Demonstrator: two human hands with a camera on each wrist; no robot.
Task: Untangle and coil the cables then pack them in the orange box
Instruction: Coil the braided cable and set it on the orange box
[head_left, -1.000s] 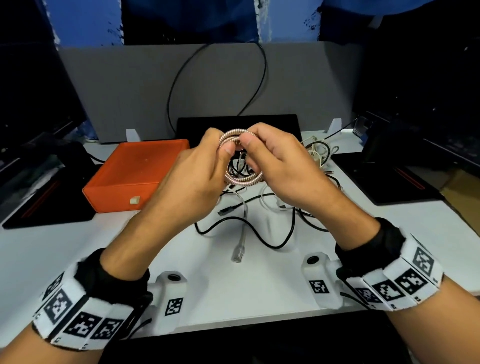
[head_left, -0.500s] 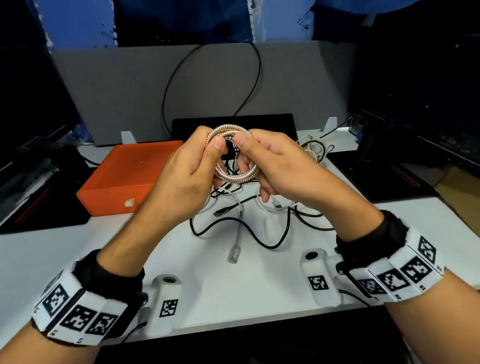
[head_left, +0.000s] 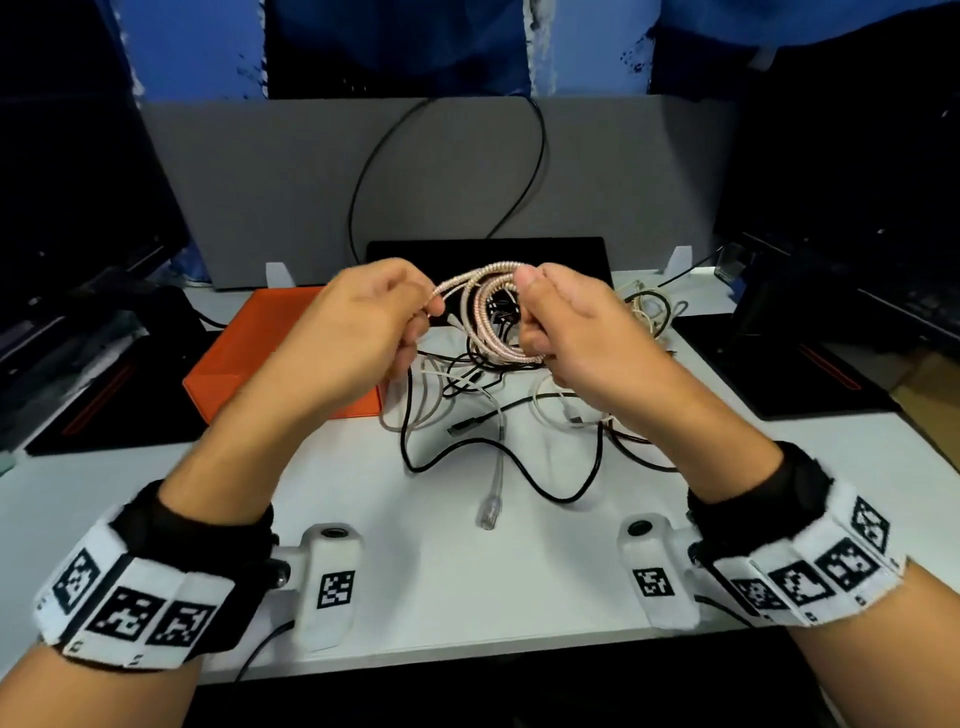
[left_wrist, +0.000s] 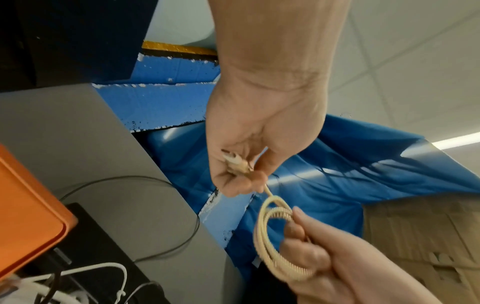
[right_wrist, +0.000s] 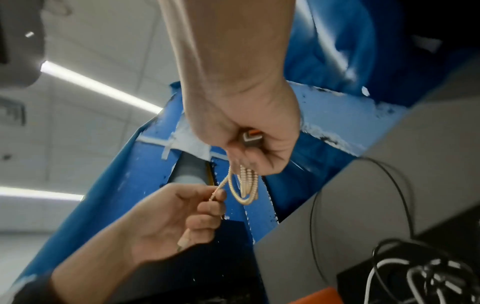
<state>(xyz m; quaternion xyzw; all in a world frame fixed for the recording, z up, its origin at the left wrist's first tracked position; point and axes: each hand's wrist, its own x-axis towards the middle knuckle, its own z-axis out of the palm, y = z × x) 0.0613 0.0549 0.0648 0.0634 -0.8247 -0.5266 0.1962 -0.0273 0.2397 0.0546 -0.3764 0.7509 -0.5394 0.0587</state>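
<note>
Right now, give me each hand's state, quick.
Left hand: closed, pinching the loose end of the pink braided cable.
Right hand: closed, gripping that cable's coil.

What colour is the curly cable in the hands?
The coiled cable is pale pink, rose-gold, with a ribbed spiral pattern. The head view shows it best.

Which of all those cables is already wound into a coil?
The pinkish braided cable held in both hands; the black and white cables lie tangled on the table.

A shiny pink cable (head_left: 485, 312) is wound in loops, held up in the air. More cables (head_left: 498, 415) lie tangled below. The orange box (head_left: 249, 353) sits closed, left of them.
</note>
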